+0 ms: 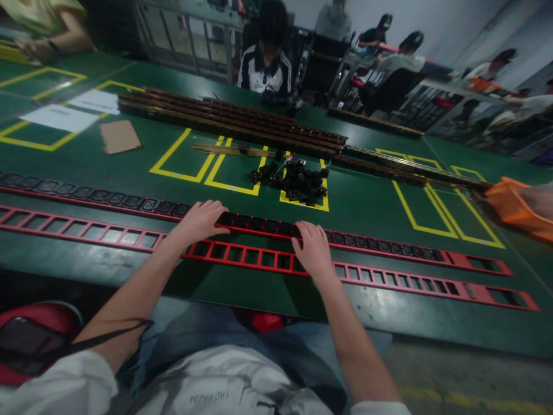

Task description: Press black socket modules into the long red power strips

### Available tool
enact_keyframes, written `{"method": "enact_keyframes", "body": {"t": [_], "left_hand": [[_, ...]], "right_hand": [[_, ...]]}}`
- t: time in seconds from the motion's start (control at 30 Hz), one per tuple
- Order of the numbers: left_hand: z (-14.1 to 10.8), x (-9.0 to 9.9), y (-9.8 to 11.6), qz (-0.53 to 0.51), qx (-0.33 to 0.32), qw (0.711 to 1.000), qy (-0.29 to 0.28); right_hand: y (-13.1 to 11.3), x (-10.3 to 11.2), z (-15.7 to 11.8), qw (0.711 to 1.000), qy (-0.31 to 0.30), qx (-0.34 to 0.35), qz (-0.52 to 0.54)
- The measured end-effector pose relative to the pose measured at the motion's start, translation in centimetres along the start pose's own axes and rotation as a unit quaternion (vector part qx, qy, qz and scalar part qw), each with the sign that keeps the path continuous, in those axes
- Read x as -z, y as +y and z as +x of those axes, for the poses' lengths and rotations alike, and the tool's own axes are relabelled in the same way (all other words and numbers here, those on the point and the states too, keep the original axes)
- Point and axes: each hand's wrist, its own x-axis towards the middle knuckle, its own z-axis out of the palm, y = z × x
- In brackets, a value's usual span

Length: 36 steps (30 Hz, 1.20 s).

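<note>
Two long, ladder-like red frames [479,293] lay on the smooth green table [363,202]: the farther frame [457,261] lined with square black inserts [257,223], the nearer frame [479,293] open-slotted. The left hand [201,219] and right hand [314,245] touched the farther one, fingers bent; whether they pinched it, I couldn't tell. Beyond lay one jumbled black heap [301,181].

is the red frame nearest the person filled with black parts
No, the near frame has open slots; the far frame holds black parts.
</note>
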Motion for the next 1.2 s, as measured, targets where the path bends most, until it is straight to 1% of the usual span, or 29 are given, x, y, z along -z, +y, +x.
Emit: {"method": "enact_keyframes", "body": {"t": [0.1, 0.2, 0.3, 0.37, 0.4, 0.43, 0.5, 0.67, 0.73, 0.8, 1.0, 1.2], "left_hand": [[1.2, 0.2, 2.0, 0.007, -0.026, 1.0, -0.003], [2.7, 0.1, 5.3, 0.013, -0.038, 0.999, 0.007], [4.2, 0.0, 8.6, 0.008, -0.04, 0.999, 0.025], [4.9, -0.1, 9.9, -0.005, -0.052, 0.998, 0.023], [5.0, 0.0, 10.1, -0.012, -0.06, 0.998, 0.02], [4.9, 0.0, 9.9, -0.018, -0.067, 0.997, 0.019], [4.3, 0.0, 8.8, -0.019, -0.067, 0.997, 0.029], [1.2, -0.7, 3.7, -0.008, 0.017, 0.998, 0.061], [0.4, -1.1, 2.5, -0.024, 0.033, 0.997, 0.069], [0.1, -1.4, 2.2, -0.04, 0.035, 0.996, 0.075], [0.2, -1.5, 2.6, -0.034, 0.036, 0.996, 0.079], [0.1, -1.4, 2.5, -0.035, 0.034, 0.996, 0.077]], "right_hand": [[-2.0, 0.0, 0.1, 1.0, 0.005, 0.018, 0.004], [-3.6, -0.3, 0.2, 0.999, -0.012, 0.04, 0.004], [-4.1, -0.8, 0.0, 0.999, -0.031, 0.037, -0.001], [-4.0, -1.0, -0.2, 0.999, -0.039, 0.032, -0.004], [-3.9, -1.1, -0.4, 0.999, -0.041, 0.029, -0.005], [-3.8, -1.0, -0.5, 0.999, -0.043, 0.025, -0.007], [-3.9, -0.9, -0.6, 0.999, -0.047, 0.02, -0.012], [-4.6, -0.7, -0.4, 0.997, -0.071, 0.02, -0.03], [-4.7, -0.7, -0.2, 0.996, -0.085, 0.016, -0.034], [-4.7, -0.7, -0.2, 0.995, -0.09, 0.008, -0.033], [-4.8, -0.5, -0.1, 0.995, -0.095, 0.006, -0.04], [-4.6, -0.8, -0.2, 0.997, -0.076, 0.015, -0.03]]}}
